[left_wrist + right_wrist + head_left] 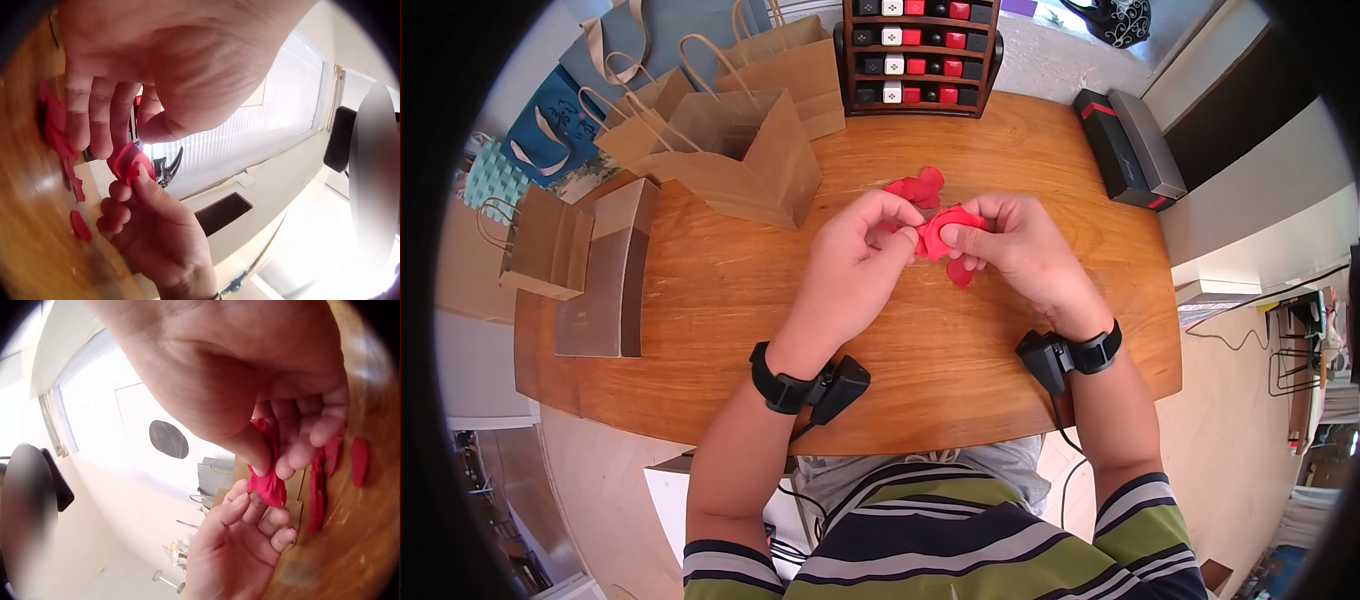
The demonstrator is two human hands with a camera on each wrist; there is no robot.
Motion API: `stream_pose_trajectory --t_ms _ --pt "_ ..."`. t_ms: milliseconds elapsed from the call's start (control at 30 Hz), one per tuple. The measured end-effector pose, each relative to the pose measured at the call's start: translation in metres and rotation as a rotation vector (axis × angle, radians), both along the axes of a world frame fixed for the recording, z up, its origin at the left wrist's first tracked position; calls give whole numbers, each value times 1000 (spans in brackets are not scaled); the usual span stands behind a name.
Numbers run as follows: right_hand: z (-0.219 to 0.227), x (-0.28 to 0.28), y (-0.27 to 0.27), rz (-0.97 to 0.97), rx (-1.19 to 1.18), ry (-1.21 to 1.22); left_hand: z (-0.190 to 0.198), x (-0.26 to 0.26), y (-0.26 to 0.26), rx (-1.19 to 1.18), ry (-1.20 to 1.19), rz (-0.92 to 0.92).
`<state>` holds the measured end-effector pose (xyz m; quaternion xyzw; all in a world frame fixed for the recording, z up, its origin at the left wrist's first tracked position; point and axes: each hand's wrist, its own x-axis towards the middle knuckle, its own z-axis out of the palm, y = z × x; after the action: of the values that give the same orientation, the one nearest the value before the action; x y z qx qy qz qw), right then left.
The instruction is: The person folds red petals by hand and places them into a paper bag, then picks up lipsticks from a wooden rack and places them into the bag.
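Both hands meet over the table around a red flower of thin, layered petals (pixel 941 229). My right hand (pixel 1028 248) pinches it, thumb pressed across its face and fingers behind. At its left edge, the thumb and forefinger of my left hand (pixel 852 262) pinch the petals. The right wrist view shows the crinkled lower part of the flower (pixel 270 489) between the two hands. Loose red petals (pixel 920 187) lie on the tabletop just beyond the hands, and a single petal (pixel 960 274) lies below the right fingers.
Brown paper bags (pixel 745 165) stand at the back left, with a flat box (pixel 610 270) at the left edge. A dark wooden rack (pixel 920 65) of small red, white and black pieces is at the back. Long dark boxes (pixel 1115 150) lie at the right.
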<state>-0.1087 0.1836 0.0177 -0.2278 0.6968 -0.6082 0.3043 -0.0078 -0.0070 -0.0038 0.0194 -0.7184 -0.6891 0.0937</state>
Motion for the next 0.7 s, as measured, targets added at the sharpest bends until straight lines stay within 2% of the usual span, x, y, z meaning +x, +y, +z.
stream_pose_trajectory --t_ms 167,367,567,700 --pt "3 2 -1 -13 10 7 7 2 3 5 78 54" --pt "1 2 -2 -11 8 5 2 0 -3 14 -29 -28" --pt "-1 2 -2 -7 -18 8 1 -2 -3 25 -87 46" --pt "-1 2 -1 -11 -34 -4 13 -1 1 122 -179 -5"
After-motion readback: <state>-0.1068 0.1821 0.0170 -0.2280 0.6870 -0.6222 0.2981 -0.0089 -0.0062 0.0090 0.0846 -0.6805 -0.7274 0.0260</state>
